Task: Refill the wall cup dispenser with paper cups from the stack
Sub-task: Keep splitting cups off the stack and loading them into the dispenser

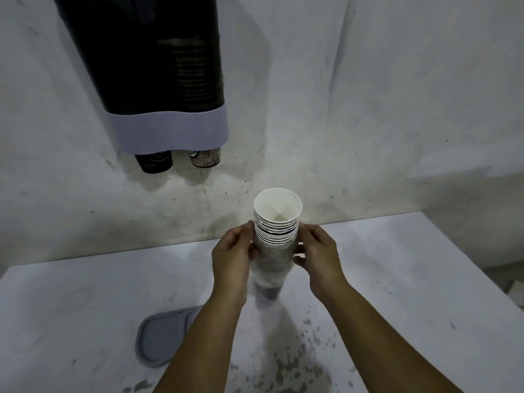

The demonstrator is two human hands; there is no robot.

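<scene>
A stained white wall (368, 95) fills the upper part of the head view, and a white counter (411, 279) butts against it, with dark speckled marks towards its near edge. On the wall above the counter's far left hangs the cup dispenser (158, 80): a tall dark see-through body with a pale band across its lower end. Ribbed cup rims show stacked inside its right-hand tube. Two cup bottoms poke out beneath the band, a black cup (153, 163) on the left and a patterned cup (204, 158) just beside it on the right.

Near the middle of the counter, closer to its far edge than to its near one, stands the stack of paper cups (276, 239), upright with mouths upward, the white inside of the top cup open to view. Its lower part looks blurred, as if wrapped in a thin clear sleeve, though that cannot be told for sure.

Both hands grip the stack from opposite sides just under the bunched rims: the left hand (234, 256) with fingers curled against the left wall, the right hand (319, 255) with thumb and fingers curled round the right wall.

A flat grey lid (158, 336) with rounded corners lies on the counter towards its near left, partly hidden behind the left forearm.
</scene>
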